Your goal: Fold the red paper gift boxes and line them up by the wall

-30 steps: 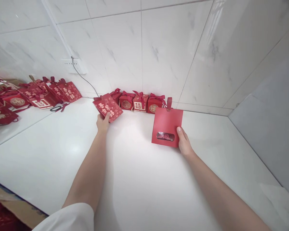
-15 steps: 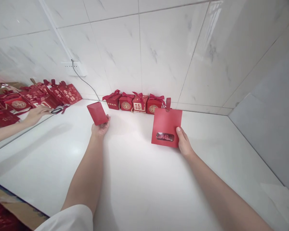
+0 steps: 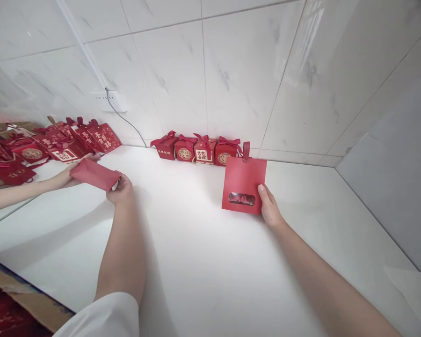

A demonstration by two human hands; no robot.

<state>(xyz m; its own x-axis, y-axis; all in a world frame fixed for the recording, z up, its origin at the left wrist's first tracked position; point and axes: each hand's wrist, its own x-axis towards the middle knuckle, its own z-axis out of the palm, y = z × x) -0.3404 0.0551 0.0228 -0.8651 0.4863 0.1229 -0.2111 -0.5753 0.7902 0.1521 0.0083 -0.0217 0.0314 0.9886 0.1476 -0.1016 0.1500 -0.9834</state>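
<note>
Head view: tiled wall (image 3: 164, 70) behind white table (image 3: 196, 267).
Window bag (image 3: 243, 178): upright at the table, right hand (image 3: 272, 208) gripping its edge.
Plain bag (image 3: 94, 174): tilted, left hand (image 3: 122, 191) grasping one end, co-worker's hand (image 3: 65, 179) at the other.
Ribboned boxes (image 3: 204, 152): row along wall.

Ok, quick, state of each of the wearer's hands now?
Left hand: closed, holding one end of the red packet.
Right hand: closed, holding the windowed red bag.
</note>
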